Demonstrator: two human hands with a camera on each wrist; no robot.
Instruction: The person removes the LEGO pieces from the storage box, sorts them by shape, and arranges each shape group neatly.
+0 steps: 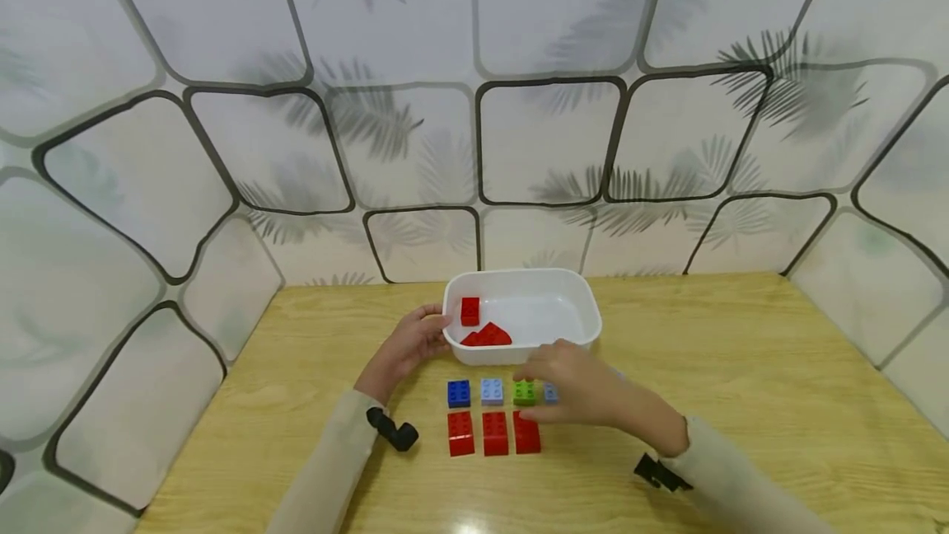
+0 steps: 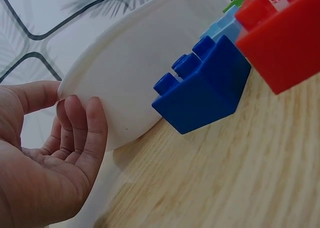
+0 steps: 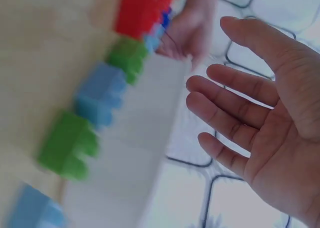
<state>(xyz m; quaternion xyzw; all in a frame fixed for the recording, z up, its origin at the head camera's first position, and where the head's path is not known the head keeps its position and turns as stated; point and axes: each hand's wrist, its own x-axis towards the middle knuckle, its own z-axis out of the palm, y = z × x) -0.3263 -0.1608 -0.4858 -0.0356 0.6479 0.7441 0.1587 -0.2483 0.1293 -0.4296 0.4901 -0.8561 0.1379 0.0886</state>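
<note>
A white plastic tub (image 1: 549,307) stands on the wooden table with a few red toy bricks (image 1: 470,311) at its left end. My left hand (image 1: 408,347) pinches the tub's left rim, thumb at the edge and fingers against the outer wall. In front of the tub runs a row of blue, light blue and green bricks, with a dark blue brick (image 2: 200,88) at its left end. Nearer me lie three red bricks (image 1: 495,433) side by side. Over the right part of these rows, my right hand (image 1: 578,386) hovers with fingers extended and holds nothing, hiding some bricks.
The wooden table (image 1: 712,353) extends to both sides of the tub. Behind it rises a patterned wall (image 1: 549,147), with more of it at the left and right. Black straps (image 1: 389,428) sit around both sleeves.
</note>
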